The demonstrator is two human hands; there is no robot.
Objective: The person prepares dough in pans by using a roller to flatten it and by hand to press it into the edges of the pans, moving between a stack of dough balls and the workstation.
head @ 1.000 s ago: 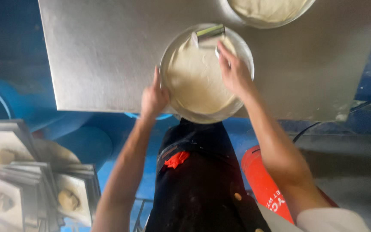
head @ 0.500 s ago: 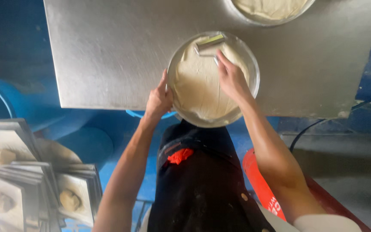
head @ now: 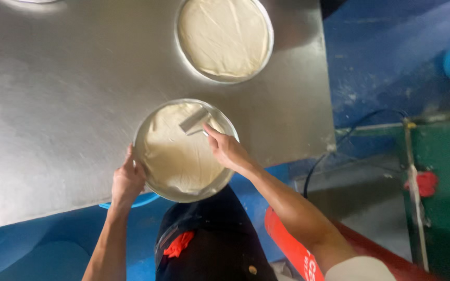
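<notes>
Scraper [head: 195,122] slid lower across dough [head: 179,151].

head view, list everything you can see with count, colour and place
table: 1, grey metal, fills upper left
near pan: 1, silver, round, at table's front edge, lined with pale dough
far pan: 1, silver, round, above it, pale dough inside
scraper: 1, metal, lying on near dough
cable: 1, black, right of table
red cloth: 1, far right
left hand: on near pan's left rim
right hand: holds scraper
</notes>
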